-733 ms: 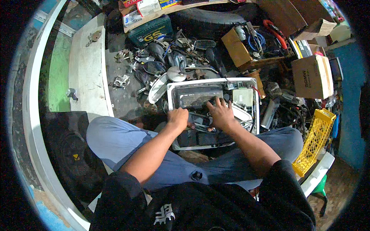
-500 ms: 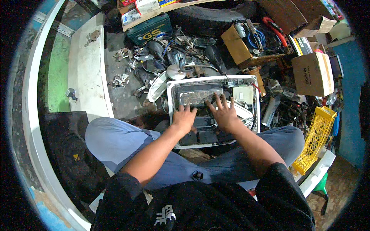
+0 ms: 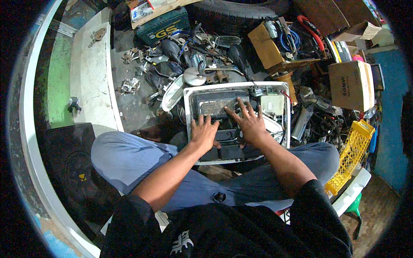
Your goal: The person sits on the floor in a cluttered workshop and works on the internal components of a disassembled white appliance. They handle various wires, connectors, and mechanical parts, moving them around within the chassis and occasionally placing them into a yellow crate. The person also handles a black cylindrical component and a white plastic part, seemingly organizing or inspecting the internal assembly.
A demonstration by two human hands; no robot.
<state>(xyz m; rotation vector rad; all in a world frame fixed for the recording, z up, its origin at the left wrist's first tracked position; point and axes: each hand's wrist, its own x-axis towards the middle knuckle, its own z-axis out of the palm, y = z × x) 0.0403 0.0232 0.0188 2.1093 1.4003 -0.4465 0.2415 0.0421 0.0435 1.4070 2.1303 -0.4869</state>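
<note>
A white tray (image 3: 187, 99) lies on the floor between my knees and holds black and grey electronic parts. My left hand (image 3: 203, 131) rests flat inside it, fingers spread on the dark parts near the left side. Beside it, my right hand (image 3: 249, 121) presses down with its fingers fanned out toward a black ribbed box (image 3: 214, 101) at the tray's far end. A pale grey module (image 3: 272, 104) sits in the tray's far right corner. Neither hand grips anything.
Loose motorcycle mirrors and metal scraps (image 3: 185, 64) litter the floor beyond the tray. A dark green battery (image 3: 165, 25), a tyre (image 3: 232, 15), cardboard boxes (image 3: 350, 84) and a yellow crate (image 3: 350, 157) stand around. A white slab (image 3: 88, 73) lies at left.
Both hands have flattened and slid farther into the tray, fingers spreading out over the parts. My head has shifted, so the tray sits lower in view.
</note>
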